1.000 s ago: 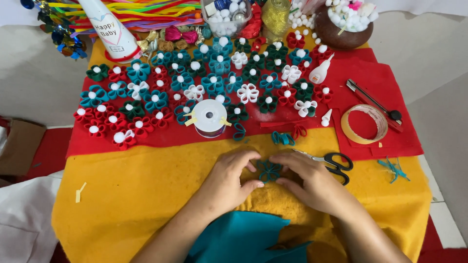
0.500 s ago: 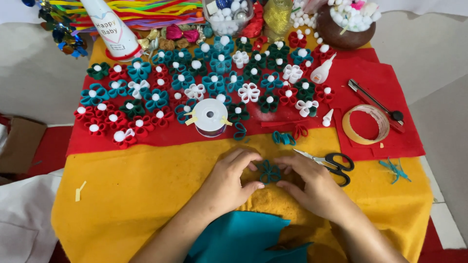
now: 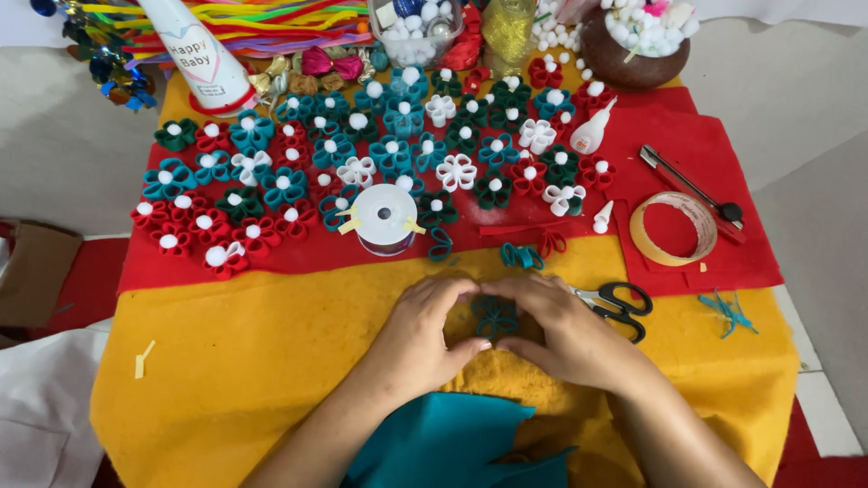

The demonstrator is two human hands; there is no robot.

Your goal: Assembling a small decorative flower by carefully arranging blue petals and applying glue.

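My left hand (image 3: pixel 423 333) and my right hand (image 3: pixel 561 327) meet over the yellow felt (image 3: pixel 262 361), their fingers curled around a small teal felt flower (image 3: pixel 495 316) that both press between fingertips. The flower's looped petals show in the gap between the hands. A few loose teal felt loops (image 3: pixel 523 257) lie just beyond my fingers. A teal felt sheet (image 3: pixel 434 438) lies under my forearms at the near edge.
Black scissors (image 3: pixel 622 305) lie right of my right hand. A white ribbon spool (image 3: pixel 383 217), a tape ring (image 3: pixel 673 228), a cutter (image 3: pixel 692 185) and glue bottle (image 3: pixel 592 132) sit on red felt (image 3: pixel 723 154) among several finished felt flowers (image 3: pixel 271 185). A brown bowl (image 3: pixel 633 59) stands at the back.
My hands have closed in a little tighter around the teal flower and stay in the same spot. Nothing else on the table has moved.
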